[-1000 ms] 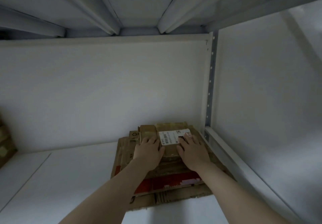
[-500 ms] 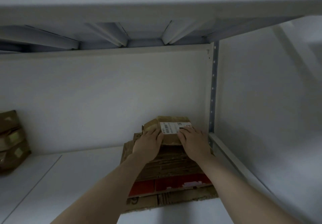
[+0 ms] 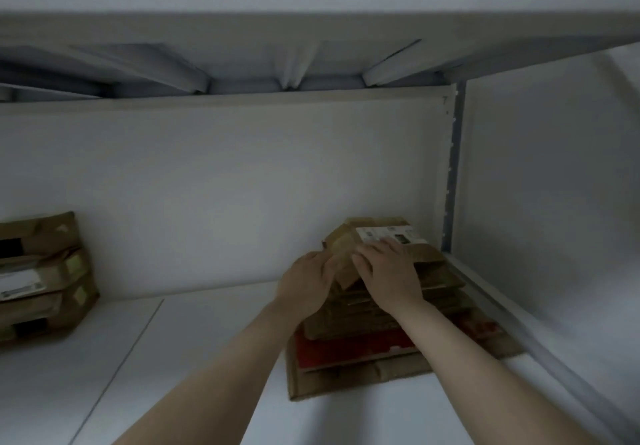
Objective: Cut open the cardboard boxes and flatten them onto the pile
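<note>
Both the left hand (image 3: 306, 281) and the right hand (image 3: 388, 271) lie open, palms pressing the flattened box (image 3: 377, 247) onto the pile (image 3: 360, 351). The stacking step looks nearly done. Next likely calls for fetching an uncut box (image 3: 41, 271).

No writing can be read anywhere in this blurred head view. The white shipping label (image 3: 389, 235) on the topmost flattened box (image 3: 377, 247) of the pile (image 3: 363, 351) carries dark marks that look like a barcode and a small dark square, but no letter or number can be made out. The white label (image 3: 19, 281) on the stacked boxes (image 3: 41, 271) at the far left of the shelf (image 3: 173, 358) is just as illegible.
</note>
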